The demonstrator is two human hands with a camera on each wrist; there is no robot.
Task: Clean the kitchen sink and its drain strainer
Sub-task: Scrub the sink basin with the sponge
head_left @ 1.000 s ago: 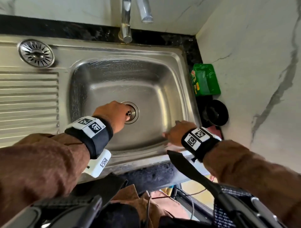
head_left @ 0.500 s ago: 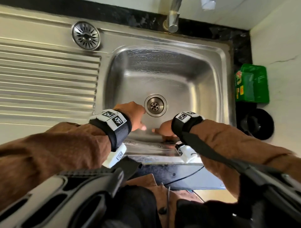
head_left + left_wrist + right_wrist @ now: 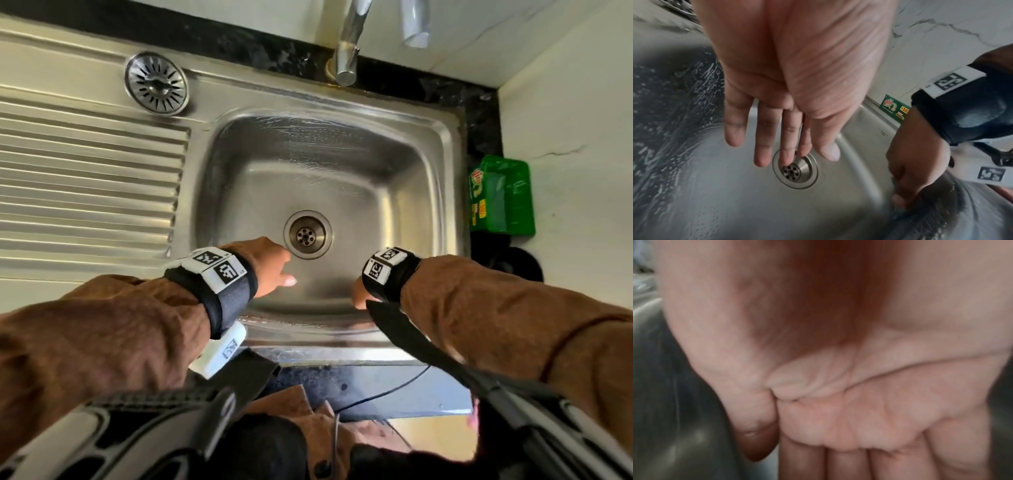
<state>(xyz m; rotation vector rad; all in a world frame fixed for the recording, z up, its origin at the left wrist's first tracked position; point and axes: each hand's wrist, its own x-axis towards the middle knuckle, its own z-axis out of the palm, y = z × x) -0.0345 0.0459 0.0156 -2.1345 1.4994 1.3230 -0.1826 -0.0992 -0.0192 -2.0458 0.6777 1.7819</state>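
The steel sink (image 3: 394, 171) has soapy streaks on its walls, and its drain (image 3: 307, 234) (image 3: 795, 172) is uncovered. The round strainer basket (image 3: 156, 84) lies on the sink's back ledge, far left of the basin. My left hand (image 3: 270, 263) (image 3: 777, 138) hovers just near-left of the drain, fingers straight, holding nothing. My right hand (image 3: 359, 294) (image 3: 914, 170) (image 3: 859, 418) presses straight fingers against the basin's near wall. A bluish-green sliver shows under them; I cannot tell what it is.
The faucet (image 3: 347, 51) hangs over the basin's back edge. A ribbed drainboard (image 3: 85, 178) fills the left. A green dish-soap pack (image 3: 501, 195) (image 3: 893, 108) and a black round object (image 3: 517, 263) sit on the dark counter to the right, against the marble wall.
My left hand has drawn back from the drain opening toward me. My right hand has gone from the basin's near right rim down and left onto the near wall.
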